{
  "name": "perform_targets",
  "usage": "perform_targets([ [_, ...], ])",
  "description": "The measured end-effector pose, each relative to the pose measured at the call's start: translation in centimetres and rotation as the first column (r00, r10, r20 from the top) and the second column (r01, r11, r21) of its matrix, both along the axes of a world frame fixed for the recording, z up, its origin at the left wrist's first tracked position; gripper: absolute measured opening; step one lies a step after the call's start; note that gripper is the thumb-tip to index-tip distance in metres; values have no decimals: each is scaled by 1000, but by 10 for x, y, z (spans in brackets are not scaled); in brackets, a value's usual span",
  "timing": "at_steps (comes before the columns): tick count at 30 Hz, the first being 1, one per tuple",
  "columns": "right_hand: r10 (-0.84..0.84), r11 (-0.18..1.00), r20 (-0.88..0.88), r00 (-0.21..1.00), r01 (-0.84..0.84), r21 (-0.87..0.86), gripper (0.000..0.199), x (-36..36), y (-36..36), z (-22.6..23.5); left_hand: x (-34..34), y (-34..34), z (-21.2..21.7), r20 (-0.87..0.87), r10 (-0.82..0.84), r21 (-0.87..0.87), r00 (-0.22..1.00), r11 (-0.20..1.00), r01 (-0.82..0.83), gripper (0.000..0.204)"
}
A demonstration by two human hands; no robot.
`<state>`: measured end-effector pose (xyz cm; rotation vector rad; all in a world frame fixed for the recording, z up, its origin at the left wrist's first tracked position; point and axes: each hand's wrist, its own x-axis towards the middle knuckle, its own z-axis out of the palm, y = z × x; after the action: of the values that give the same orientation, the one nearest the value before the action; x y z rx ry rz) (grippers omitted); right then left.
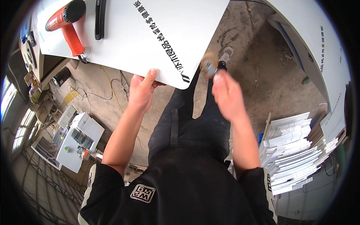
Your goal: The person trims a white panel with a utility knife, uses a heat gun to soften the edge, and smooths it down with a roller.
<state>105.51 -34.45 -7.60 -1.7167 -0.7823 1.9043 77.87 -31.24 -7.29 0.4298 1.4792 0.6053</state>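
A white board [123,45] with dark print and a rounded near corner lies in front of me. My left hand [141,92] grips its near edge, thumb on top and fingers underneath. To the right of that corner, my right hand [229,95] is closed around a hand tool [209,64] with a tan round part and a metal fitting. Motion blurs the tool, so its exact kind is unclear; it is close beside the board's right edge, and whether it touches cannot be told. An orange heat gun [69,33] and a black utility knife [99,20] rest on the board.
At the right stands a stack of white strips [290,153], with another large white panel [326,48] above it. Cables [92,92] run over the concrete floor [258,71] at the left. A white machine [80,138] stands farther left.
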Motion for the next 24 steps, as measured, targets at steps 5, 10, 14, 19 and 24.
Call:
perform_targets([
  [5,-110,992,22,994,109,72,38,28,80,1,2,-1,3,4,24,4,1000,1000,-24,49],
  [10,21,1000,-39,999,-21,5,36,6,8,1,2,0,2,-1,21,-2,1000,1000,-21,47],
  [14,-107,983,-15,994,108,146,37,28,76,-8,1,0,-2,-8,41,14,999,999,-41,47],
  [19,-34,995,8,999,33,90,40,22,47,-7,-9,-5,-6,9,-14,-21,1000,1000,14,49],
  [24,-37,994,43,998,32,106,38,27,63,-4,-7,-6,-4,-8,-1,0,1000,1000,1,49],
])
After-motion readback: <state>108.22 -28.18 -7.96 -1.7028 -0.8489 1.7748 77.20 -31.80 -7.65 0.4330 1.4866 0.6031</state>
